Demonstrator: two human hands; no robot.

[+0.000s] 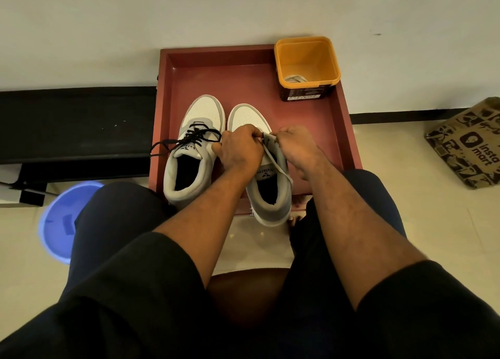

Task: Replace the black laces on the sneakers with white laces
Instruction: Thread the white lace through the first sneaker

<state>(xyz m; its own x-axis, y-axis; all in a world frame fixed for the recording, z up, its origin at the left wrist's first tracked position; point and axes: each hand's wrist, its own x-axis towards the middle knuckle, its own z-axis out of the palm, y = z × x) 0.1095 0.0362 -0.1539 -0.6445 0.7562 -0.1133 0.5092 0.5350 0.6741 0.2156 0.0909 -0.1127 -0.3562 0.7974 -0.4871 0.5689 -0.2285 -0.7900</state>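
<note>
Left hand (239, 149): curled over the right sneaker's (267, 180) lace area, fingers pinching at the eyelets; exactly what they pinch is hidden.
Right hand (296, 147): pinching the white lace (276, 166) near its upper end; loose tail trails back over the collar.
White lace, handling: judged light, limp, flat; no stiffness, so grip right at the tip to feed it.
Right sneaker: on the red tray (349, 131), heel overhanging the near edge; padded upper looks soft.
Left sneaker (190, 153): beside it, black lace (186, 139) still threaded, ends loose.
Orange tub (307, 66): tray's far corner, pale lace coiled inside.
</note>
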